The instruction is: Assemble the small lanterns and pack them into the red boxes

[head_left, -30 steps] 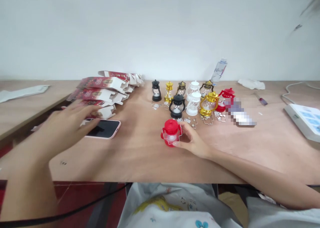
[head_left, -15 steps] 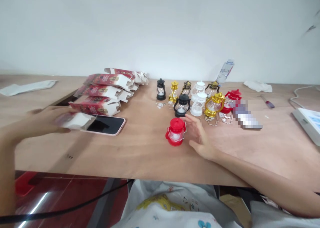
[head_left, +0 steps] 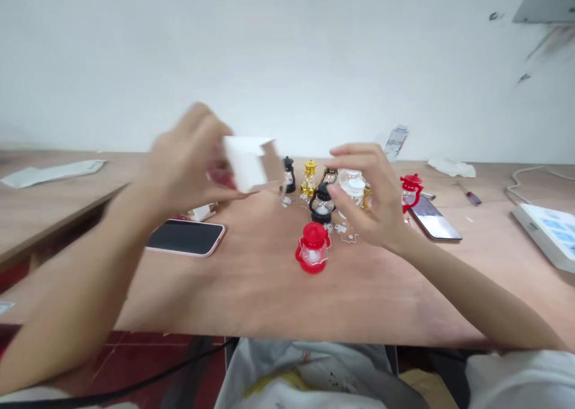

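My left hand (head_left: 193, 157) is raised above the table, closed around a small carton (head_left: 247, 160) whose white flap end faces right. The hand and box are smeared by motion. To the right my right hand (head_left: 366, 196) hangs in the air, thumb and fingers apart, holding nothing. Below and between the hands a small red lantern (head_left: 313, 250) stands upright, its wire handle down against its side. A black lantern (head_left: 322, 204) stands just behind it. Several white, gold and dark lanterns are behind, partly covered by my right hand.
A pink-cased phone (head_left: 193, 238) lies at left, another phone (head_left: 435, 218) at right. A second red lantern (head_left: 409, 190), a screwdriver (head_left: 471, 197), a tissue (head_left: 451, 167) and a tilted bottle (head_left: 396, 142) are on the right side. A white device (head_left: 548, 232) sits at the right edge.
My left hand has lifted the carton from beside the phone, up and to the right. My right hand has left the red lantern's side and risen. The view has shifted slightly.
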{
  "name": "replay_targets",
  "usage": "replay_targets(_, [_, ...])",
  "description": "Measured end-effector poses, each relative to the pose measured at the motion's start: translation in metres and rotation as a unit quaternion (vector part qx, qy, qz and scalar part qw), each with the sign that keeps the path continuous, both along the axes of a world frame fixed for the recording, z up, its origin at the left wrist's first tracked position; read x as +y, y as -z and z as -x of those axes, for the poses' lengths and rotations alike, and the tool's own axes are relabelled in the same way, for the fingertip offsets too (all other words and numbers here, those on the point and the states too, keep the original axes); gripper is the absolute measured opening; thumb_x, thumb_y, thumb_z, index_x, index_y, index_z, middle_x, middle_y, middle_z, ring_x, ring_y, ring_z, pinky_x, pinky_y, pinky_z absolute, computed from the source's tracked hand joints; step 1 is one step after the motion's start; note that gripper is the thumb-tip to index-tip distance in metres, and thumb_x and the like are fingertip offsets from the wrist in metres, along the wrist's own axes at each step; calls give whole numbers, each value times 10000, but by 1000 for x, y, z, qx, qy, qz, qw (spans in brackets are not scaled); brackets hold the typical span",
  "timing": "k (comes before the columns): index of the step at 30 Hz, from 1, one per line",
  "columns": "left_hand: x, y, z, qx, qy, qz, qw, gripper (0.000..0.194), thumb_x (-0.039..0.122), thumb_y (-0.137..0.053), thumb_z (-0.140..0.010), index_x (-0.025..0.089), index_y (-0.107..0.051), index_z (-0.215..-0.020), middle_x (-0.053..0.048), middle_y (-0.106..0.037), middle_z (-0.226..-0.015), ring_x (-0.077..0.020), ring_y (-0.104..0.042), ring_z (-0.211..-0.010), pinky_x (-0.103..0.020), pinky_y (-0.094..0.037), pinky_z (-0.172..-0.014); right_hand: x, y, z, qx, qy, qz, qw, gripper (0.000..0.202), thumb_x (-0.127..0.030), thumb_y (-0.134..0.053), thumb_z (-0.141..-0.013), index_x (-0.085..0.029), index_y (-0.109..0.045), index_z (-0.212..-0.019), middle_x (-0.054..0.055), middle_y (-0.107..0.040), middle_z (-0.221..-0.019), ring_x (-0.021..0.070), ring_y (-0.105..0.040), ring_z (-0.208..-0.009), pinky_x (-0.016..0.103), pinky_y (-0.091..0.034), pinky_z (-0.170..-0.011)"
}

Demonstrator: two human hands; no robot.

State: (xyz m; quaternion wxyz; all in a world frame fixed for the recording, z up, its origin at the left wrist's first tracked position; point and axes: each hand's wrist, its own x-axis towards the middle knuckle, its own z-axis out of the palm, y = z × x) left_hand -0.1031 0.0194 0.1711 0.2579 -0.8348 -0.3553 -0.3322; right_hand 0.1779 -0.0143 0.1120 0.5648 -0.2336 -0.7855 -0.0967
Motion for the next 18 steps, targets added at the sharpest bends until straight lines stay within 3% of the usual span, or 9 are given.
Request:
replay_targets(2, [21,2,-33,51,22,-38,998,653,741,-533,-725,167,-528,-1037,-109,-586,-979,-179,-547,-749,-269,-376,-533,7,-17,8,-5,10,24,1000,226,-269,-580,-843,-265,-584,-1068,77,-571,-1134,243,-547,-1101,442,-506,-873])
replay_targets(6, [59,19,-69,-31,80,-87,993,733,639,-587,-773,202,-322,-1300,-96,-570,-1113,-213,-588,-913,-309,-475,-685,28,-22,11,-13,37,67,997,134,-304,-583,-857,-242,-638,-962,67,-578,-1137,220,-563,-1098,413,-506,-890])
replay_targets(9, [73,32,-75,-58,127,-65,988,730,561,-618,-796,247,-261,-1349,-100,-525,-1189,-238,-575,-998,-348,-492,-772,42,-17,6,19,35,91,995,148,-276,-499,-905,-222,-637,-904,53,-614,-1071,185,-602,-1018,359,-530,-825])
replay_targets(12, [78,39,-76,-30,166,-34,985,678,501,-646,-798,271,-295,-1331,-94,-510,-1160,-228,-568,-966,-340,-504,-731,48,-14,1,39,37,103,993,153,-260,-486,-905,-223,-606,-991,46,-629,-1056,164,-625,-908,328,-543,-759])
replay_targets(15, [83,45,-77,-22,192,-25,981,638,466,-671,-787,278,-318,-1285,-79,-496,-1095,-204,-553,-922,-317,-510,-677,49,-12,-1,-28,69,93,993,185,-252,-526,-876,-230,-609,-1040,83,-589,-1181,208,-609,-988,375,-532,-801])
replay_targets(18, [88,50,-78,-37,225,-45,973,625,451,-679,-786,290,-298,-1256,-82,-453,-1126,-218,-512,-1025,-363,-522,-756,51,-8,-1,-87,85,72,990,129,-286,-579,-854,-209,-634,-941,102,-578,-1203,233,-608,-1001,405,-518,-827])
